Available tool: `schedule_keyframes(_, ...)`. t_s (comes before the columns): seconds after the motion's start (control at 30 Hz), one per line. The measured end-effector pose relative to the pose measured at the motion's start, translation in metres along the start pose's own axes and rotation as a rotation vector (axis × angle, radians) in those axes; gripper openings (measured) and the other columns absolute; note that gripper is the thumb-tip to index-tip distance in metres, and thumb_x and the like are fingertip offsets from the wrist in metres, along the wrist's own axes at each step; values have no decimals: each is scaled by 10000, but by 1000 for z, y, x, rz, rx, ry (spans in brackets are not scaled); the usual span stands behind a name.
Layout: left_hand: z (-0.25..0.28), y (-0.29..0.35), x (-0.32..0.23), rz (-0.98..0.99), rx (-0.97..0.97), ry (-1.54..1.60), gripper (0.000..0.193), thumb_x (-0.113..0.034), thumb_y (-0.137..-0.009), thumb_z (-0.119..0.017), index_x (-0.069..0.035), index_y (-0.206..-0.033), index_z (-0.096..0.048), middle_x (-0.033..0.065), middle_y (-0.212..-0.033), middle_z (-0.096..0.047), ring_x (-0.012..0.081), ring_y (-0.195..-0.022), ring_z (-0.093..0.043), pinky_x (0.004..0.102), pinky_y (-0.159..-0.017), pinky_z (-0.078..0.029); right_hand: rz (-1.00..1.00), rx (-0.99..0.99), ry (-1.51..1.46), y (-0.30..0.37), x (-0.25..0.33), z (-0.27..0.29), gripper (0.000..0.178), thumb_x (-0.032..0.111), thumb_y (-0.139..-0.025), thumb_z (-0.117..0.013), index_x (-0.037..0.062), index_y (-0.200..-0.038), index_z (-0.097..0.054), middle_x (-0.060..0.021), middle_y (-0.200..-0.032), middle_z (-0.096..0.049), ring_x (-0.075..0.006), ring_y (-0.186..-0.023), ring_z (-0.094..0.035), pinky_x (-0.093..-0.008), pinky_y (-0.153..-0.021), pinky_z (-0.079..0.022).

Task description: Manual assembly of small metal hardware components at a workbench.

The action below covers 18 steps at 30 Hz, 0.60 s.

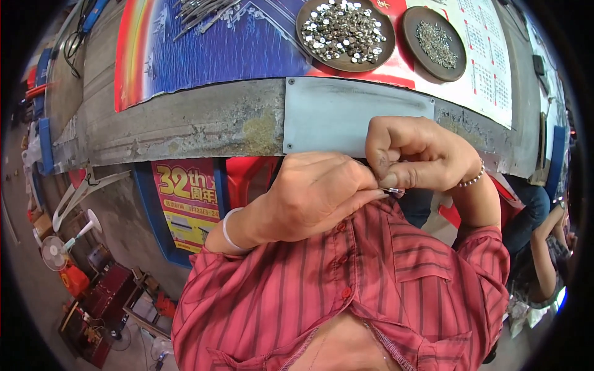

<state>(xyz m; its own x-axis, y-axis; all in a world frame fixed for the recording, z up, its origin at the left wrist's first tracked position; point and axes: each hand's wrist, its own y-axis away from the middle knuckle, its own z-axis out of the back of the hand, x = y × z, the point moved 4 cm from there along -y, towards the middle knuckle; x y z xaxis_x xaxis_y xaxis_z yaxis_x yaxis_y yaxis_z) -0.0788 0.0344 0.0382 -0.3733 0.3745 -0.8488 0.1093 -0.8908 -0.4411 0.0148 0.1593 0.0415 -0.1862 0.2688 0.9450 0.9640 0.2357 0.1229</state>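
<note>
Shirt's (260, 290) red with dark stripes, red buttons (346, 292) too. Dishes (440, 73) look brown, discs (343, 34) silvery, bit (396, 192) silvery as well, plate (328, 117) pale grey-blue, bangle (226, 230) white.

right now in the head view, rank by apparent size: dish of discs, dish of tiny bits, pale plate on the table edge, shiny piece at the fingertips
1. Pale plate, partly covered
2. Dish of discs, cut by the top edge
3. Dish of tiny bits
4. Shiny piece

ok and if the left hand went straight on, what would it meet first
Most likely the right hand, or the small metal part right at the fingertips; depth there is unclear.
</note>
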Motion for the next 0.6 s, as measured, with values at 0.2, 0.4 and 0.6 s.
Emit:
schedule_keyframes(0.2,0,4,9,62,33,4,235,-42,-704,-782,-34,-777,-559,100,-672,-610,257,-584,-633,328,-503,-471,142,-13,593,2,15,-6,153,49,-781,-581,30,-914,-508,-65,-682,-561,-264,-581,-576,-335,-525,-450)
schedule_keyframes(0.4,6,3,18,75,-18,-135,352,32,-702,-679,-25,-1033,-575,110,-708,-590,300,-609,-607,379,-543,-484,152,-193,1572,-4,34,-43,183,154,-723,-599,69,-857,-510,-46,-648,-505,-196,-565,-564,-317,-493,-443)
schedule_keyframes(0.6,20,6,21,174,-174,-157,233,40,-782,-665,-27,-1004,-635,104,-726,-601,211,-580,-601,293,-525,-474,154,-609,1384,-8,28,20,305,70,-749,-670,75,-1045,-600,-106,-871,-578,-324,-810,-576,-391,-706,-474)
